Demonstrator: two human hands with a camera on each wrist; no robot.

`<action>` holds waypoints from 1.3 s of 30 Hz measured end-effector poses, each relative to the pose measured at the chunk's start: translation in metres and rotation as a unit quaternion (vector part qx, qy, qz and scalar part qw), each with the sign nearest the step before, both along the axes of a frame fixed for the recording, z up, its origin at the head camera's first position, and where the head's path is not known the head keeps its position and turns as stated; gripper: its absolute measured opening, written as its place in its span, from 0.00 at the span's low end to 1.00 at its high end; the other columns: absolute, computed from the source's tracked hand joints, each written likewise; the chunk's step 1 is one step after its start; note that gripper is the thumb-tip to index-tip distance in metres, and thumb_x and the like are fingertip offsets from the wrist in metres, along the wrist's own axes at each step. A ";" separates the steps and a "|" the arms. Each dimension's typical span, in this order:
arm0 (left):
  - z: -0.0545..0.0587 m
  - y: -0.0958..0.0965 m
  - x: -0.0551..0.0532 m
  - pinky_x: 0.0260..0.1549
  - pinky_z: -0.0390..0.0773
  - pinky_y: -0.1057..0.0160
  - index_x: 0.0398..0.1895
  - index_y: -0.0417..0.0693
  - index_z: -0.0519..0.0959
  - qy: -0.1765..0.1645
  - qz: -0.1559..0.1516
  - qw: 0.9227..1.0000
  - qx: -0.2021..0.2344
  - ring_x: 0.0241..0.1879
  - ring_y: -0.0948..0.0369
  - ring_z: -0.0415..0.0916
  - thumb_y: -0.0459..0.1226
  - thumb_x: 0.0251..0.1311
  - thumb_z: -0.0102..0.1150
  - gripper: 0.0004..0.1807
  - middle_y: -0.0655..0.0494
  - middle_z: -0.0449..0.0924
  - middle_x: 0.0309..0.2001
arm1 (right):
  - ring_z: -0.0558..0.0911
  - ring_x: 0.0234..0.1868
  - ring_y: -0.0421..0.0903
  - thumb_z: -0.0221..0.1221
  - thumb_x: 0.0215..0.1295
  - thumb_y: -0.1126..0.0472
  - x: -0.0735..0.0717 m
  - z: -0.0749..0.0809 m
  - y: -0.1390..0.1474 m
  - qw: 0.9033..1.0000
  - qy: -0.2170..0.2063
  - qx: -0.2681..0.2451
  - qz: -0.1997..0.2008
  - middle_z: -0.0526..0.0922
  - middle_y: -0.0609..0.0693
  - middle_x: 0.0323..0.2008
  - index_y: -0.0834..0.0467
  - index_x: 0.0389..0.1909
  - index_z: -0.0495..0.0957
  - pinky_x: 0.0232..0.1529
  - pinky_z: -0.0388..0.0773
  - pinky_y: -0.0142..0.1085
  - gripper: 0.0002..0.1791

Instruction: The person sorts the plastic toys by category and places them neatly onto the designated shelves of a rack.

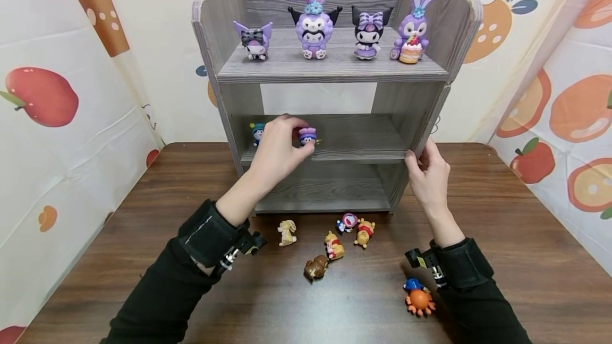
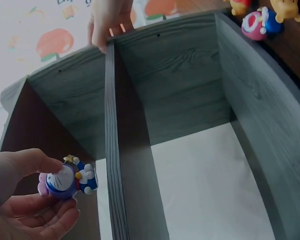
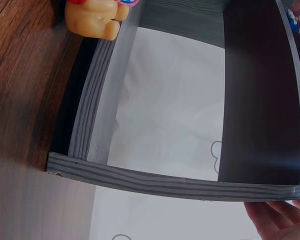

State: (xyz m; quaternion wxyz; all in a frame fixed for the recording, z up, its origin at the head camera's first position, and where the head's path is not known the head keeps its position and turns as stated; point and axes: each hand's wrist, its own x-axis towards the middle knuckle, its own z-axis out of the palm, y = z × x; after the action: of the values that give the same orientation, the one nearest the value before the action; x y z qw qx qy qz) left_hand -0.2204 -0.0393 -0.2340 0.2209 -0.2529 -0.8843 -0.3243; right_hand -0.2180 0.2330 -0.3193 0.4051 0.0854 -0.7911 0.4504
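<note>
My left hand (image 1: 282, 145) pinches a small Doraemon figurine (image 2: 67, 180) with a purple hat between thumb and fingers, at the middle shelf (image 1: 354, 139) of a grey wood-grain shelf unit. Left of that hand a blue figurine (image 1: 257, 132) stands on the same shelf, partly hidden by the hand. My right hand (image 1: 427, 171) holds the front edge of the unit's right side panel (image 1: 421, 126), near the middle board. In the right wrist view the fingers of that hand (image 3: 282, 217) show at the panel's outer side.
On the top board (image 1: 287, 70) stand several purple and black figurines, among them a rabbit with a cake (image 1: 412, 36). Before the unit lie a cream rabbit (image 1: 287, 233), a brown figurine (image 1: 316, 268), two yellow bears (image 1: 365, 233) and a pink-blue figurine (image 1: 347, 222). An orange crab (image 1: 419, 301) lies near the right forearm.
</note>
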 end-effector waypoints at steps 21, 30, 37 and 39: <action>0.005 0.007 -0.026 0.32 0.70 0.63 0.35 0.36 0.79 -0.055 0.011 0.997 -0.047 0.31 0.58 0.71 0.35 0.48 0.58 0.12 0.48 0.78 0.32 | 0.75 0.35 0.26 0.49 0.58 0.68 0.001 0.002 -0.001 1.000 -0.004 0.002 -0.005 0.80 0.58 0.38 0.61 0.50 0.72 0.28 0.69 0.18 0.18; 0.003 0.007 -0.030 0.28 0.68 0.64 0.32 0.38 0.79 -0.056 0.002 0.996 -0.063 0.27 0.59 0.68 0.34 0.49 0.56 0.09 0.50 0.77 0.29 | 0.75 0.34 0.26 0.49 0.58 0.69 0.001 0.001 0.000 1.000 -0.005 -0.002 -0.005 0.80 0.59 0.38 0.62 0.50 0.72 0.28 0.68 0.18 0.18; 0.003 0.007 -0.031 0.31 0.69 0.63 0.37 0.37 0.79 -0.067 0.002 0.995 -0.072 0.29 0.58 0.70 0.35 0.49 0.56 0.12 0.49 0.77 0.32 | 0.75 0.34 0.26 0.50 0.58 0.69 0.001 0.001 -0.001 1.000 -0.006 -0.003 -0.002 0.80 0.60 0.38 0.62 0.51 0.72 0.28 0.68 0.17 0.18; 0.002 0.007 -0.030 0.33 0.70 0.63 0.39 0.37 0.78 -0.067 0.005 0.995 -0.073 0.31 0.58 0.70 0.35 0.50 0.56 0.14 0.48 0.77 0.34 | 0.75 0.34 0.26 0.50 0.58 0.69 0.001 0.001 -0.001 1.000 -0.007 -0.002 -0.004 0.80 0.60 0.38 0.62 0.51 0.72 0.28 0.68 0.18 0.18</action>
State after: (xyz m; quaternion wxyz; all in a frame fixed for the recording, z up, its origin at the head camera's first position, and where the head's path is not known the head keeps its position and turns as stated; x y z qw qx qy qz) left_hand -0.2508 -0.0325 -0.2315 0.1434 -0.2419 -0.9197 -0.2740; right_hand -0.2173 0.2324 -0.3187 0.4020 0.0781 -0.7931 0.4509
